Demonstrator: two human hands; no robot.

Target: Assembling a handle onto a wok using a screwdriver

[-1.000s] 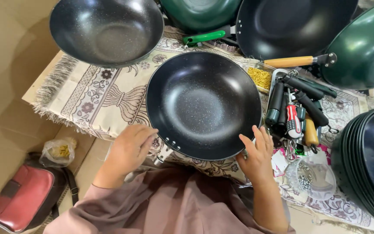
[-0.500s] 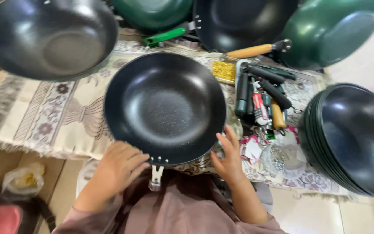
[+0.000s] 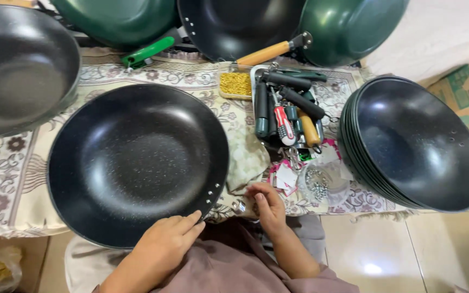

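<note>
A big black speckled wok (image 3: pixel 137 163) lies on a patterned cloth (image 3: pixel 12 179) in front of me, with small rivet holes at its near right rim. My left hand (image 3: pixel 169 244) grips the wok's near rim, fingers over the edge. My right hand (image 3: pixel 267 205) rests on the cloth just right of the wok. Its fingers are curled and its tips pinch a small silver metal piece (image 3: pixel 239 206).
A stack of black woks (image 3: pixel 413 141) stands at the right. A tray of screwdrivers and handles (image 3: pixel 286 108), a yellow box of screws (image 3: pixel 235 84) and a clear bag of small parts (image 3: pixel 318 187) lie between. More woks, black (image 3: pixel 17 70) and green (image 3: pixel 115 19), ring the back.
The wok has turned, so its rivet holes now face right. My right hand left the rim and went down to the small metal piece. The view has shifted right.
</note>
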